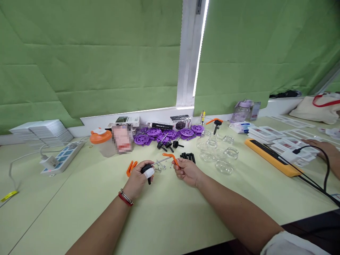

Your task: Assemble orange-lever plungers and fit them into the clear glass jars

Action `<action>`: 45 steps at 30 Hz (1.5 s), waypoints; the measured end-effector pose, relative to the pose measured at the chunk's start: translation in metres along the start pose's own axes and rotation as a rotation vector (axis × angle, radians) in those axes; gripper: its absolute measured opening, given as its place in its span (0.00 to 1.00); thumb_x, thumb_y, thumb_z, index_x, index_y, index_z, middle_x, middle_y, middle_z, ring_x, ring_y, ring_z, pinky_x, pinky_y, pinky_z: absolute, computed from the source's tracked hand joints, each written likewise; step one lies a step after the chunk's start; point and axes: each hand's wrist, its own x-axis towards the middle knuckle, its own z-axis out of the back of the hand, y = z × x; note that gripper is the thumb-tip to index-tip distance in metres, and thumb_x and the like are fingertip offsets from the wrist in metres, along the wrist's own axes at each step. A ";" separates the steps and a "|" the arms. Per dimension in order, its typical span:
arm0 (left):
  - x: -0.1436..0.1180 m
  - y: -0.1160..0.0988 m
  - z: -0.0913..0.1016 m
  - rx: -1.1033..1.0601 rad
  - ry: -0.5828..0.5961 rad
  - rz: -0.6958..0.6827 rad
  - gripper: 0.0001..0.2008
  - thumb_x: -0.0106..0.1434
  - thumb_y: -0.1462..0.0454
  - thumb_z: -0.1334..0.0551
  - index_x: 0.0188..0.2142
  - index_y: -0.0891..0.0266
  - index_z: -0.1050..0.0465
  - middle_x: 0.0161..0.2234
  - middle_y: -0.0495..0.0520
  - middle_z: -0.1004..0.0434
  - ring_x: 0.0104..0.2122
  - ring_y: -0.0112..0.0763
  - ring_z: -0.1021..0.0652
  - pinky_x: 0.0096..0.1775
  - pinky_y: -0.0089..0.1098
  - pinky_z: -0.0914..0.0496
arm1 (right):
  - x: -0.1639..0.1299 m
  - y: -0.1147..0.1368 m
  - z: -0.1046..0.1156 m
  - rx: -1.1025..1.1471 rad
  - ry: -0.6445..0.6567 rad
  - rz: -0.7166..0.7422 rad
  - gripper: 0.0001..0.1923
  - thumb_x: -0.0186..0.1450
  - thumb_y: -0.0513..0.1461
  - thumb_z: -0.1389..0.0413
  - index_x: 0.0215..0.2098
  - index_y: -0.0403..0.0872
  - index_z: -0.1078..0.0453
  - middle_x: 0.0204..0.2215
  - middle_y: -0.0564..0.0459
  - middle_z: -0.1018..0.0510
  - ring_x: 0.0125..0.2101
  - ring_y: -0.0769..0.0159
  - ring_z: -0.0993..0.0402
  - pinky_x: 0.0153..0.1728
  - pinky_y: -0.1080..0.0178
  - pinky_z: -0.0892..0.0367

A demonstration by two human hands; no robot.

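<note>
In my left hand (137, 179), with white tape on the thumb, is a black plastic piece (145, 169) with a thin metal rod (160, 162) pointing right. My right hand (189, 172) pinches a bent orange plastic piece (174, 159), whose far end meets the rod near its tip. Whether the two are joined I cannot tell. Other orange pieces (131, 168) lie beside my left hand. Small metal screws (160, 166) are scattered between my hands. Black tube-like pieces (190, 157) lie just behind my right hand.
Behind are purple plastic wheels (154, 132), black parts with rods (168, 145) and boxes (180, 122). Clear glass jars (223, 167) stand to the right, near an orange-black bar (271, 157) with cables. Leftward are a shaker cup (106, 148) and power strip (63, 157). Another person's hand (322, 148) is far right.
</note>
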 end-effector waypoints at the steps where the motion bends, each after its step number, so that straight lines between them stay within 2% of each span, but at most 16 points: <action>1: 0.000 0.000 -0.001 0.006 0.017 0.000 0.15 0.53 0.61 0.35 0.41 0.59 0.30 0.33 0.50 0.28 0.22 0.25 0.28 0.26 0.31 0.33 | 0.000 0.000 0.000 -0.015 0.008 -0.023 0.05 0.59 0.37 0.45 0.33 0.42 0.36 0.19 0.60 0.36 0.14 0.80 0.52 0.17 0.72 0.59; 4: -0.001 -0.003 -0.004 0.031 0.054 0.000 0.16 0.53 0.61 0.36 0.43 0.58 0.32 0.35 0.50 0.29 0.23 0.25 0.29 0.27 0.31 0.32 | -0.001 0.000 0.001 -0.032 0.037 -0.044 0.05 0.59 0.36 0.46 0.33 0.42 0.36 0.19 0.59 0.36 0.14 0.80 0.52 0.17 0.73 0.59; 11: -0.002 -0.003 -0.006 0.098 0.048 -0.013 0.22 0.54 0.62 0.36 0.47 0.55 0.40 0.37 0.49 0.29 0.23 0.24 0.29 0.28 0.30 0.33 | -0.001 0.006 0.003 -0.017 0.054 -0.059 0.03 0.60 0.35 0.47 0.32 0.42 0.36 0.18 0.59 0.36 0.14 0.80 0.51 0.17 0.73 0.58; 16: -0.001 -0.001 -0.009 0.136 0.031 -0.011 0.19 0.55 0.61 0.36 0.44 0.55 0.41 0.37 0.48 0.30 0.24 0.23 0.30 0.28 0.30 0.33 | -0.001 0.006 0.003 0.051 0.114 -0.134 0.03 0.60 0.35 0.48 0.33 0.43 0.36 0.17 0.59 0.37 0.14 0.80 0.52 0.17 0.73 0.59; 20: -0.002 -0.005 -0.015 0.168 0.068 -0.034 0.18 0.55 0.60 0.36 0.42 0.56 0.40 0.36 0.48 0.31 0.26 0.25 0.30 0.28 0.30 0.32 | -0.001 0.004 0.001 0.025 0.164 -0.170 0.04 0.60 0.37 0.47 0.33 0.43 0.36 0.16 0.59 0.37 0.14 0.79 0.52 0.17 0.72 0.60; 23: 0.000 -0.006 -0.020 0.142 0.082 -0.029 0.19 0.53 0.61 0.35 0.42 0.56 0.40 0.35 0.49 0.30 0.25 0.25 0.30 0.27 0.29 0.33 | -0.003 0.004 0.000 -0.044 0.203 -0.135 0.07 0.60 0.39 0.45 0.33 0.42 0.34 0.17 0.58 0.35 0.14 0.80 0.50 0.17 0.72 0.59; 29: 0.012 -0.002 -0.031 0.007 0.027 0.051 0.20 0.46 0.63 0.31 0.37 0.60 0.36 0.35 0.51 0.27 0.26 0.25 0.30 0.29 0.28 0.34 | -0.005 0.009 0.002 -0.159 0.252 -0.047 0.13 0.59 0.44 0.42 0.32 0.41 0.32 0.17 0.58 0.35 0.14 0.80 0.51 0.17 0.71 0.60; 34: 0.011 -0.010 -0.046 -0.092 0.114 0.054 0.19 0.49 0.64 0.32 0.40 0.60 0.36 0.36 0.50 0.28 0.27 0.24 0.30 0.31 0.28 0.35 | -0.006 0.009 0.003 -0.188 0.249 0.021 0.14 0.58 0.45 0.41 0.33 0.41 0.32 0.19 0.57 0.33 0.15 0.80 0.48 0.18 0.71 0.58; 37: 0.007 -0.012 -0.051 -0.068 0.128 0.020 0.20 0.49 0.64 0.32 0.40 0.58 0.38 0.34 0.47 0.29 0.30 0.25 0.29 0.34 0.28 0.35 | -0.005 0.006 0.003 -0.231 0.253 0.044 0.14 0.58 0.46 0.40 0.31 0.42 0.33 0.18 0.58 0.33 0.15 0.80 0.48 0.18 0.71 0.57; 41: 0.003 -0.011 -0.050 0.060 0.103 -0.004 0.20 0.50 0.63 0.32 0.39 0.58 0.38 0.30 0.45 0.34 0.30 0.24 0.31 0.32 0.26 0.37 | -0.005 0.003 0.000 -0.295 0.217 0.056 0.15 0.56 0.46 0.39 0.28 0.43 0.34 0.18 0.58 0.32 0.15 0.79 0.46 0.18 0.71 0.55; 45: -0.001 -0.014 -0.043 0.106 0.109 -0.045 0.19 0.51 0.61 0.32 0.40 0.58 0.37 0.33 0.47 0.33 0.32 0.26 0.32 0.34 0.27 0.36 | -0.006 0.000 -0.001 -0.319 0.243 0.050 0.15 0.56 0.47 0.40 0.28 0.44 0.36 0.19 0.57 0.31 0.15 0.79 0.46 0.18 0.71 0.54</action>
